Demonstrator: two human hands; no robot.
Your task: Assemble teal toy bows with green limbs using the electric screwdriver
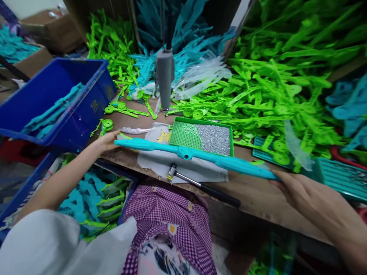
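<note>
A long blue plastic part (185, 152) with a round hub at its middle stretches across the front of the workbench. My left hand (109, 141) grips its left end, and my right hand (289, 186) is closed on its right end, which sits lower. Behind the part lies a green perforated tray (186, 133) filled on one side with small silvery screws. Below it a hammer (200, 187) with a black handle rests by the bench edge on white paper (154, 160). A grey electric screwdriver (165, 80) hangs point down above the bench.
Heaps of bright green plastic parts (266, 90) cover the right and back, with blue parts (180, 41) and clear pieces (203, 74) among them. On the left stands a blue crate (89, 104) holding blue parts. A teal tray (344, 178) sits at far right.
</note>
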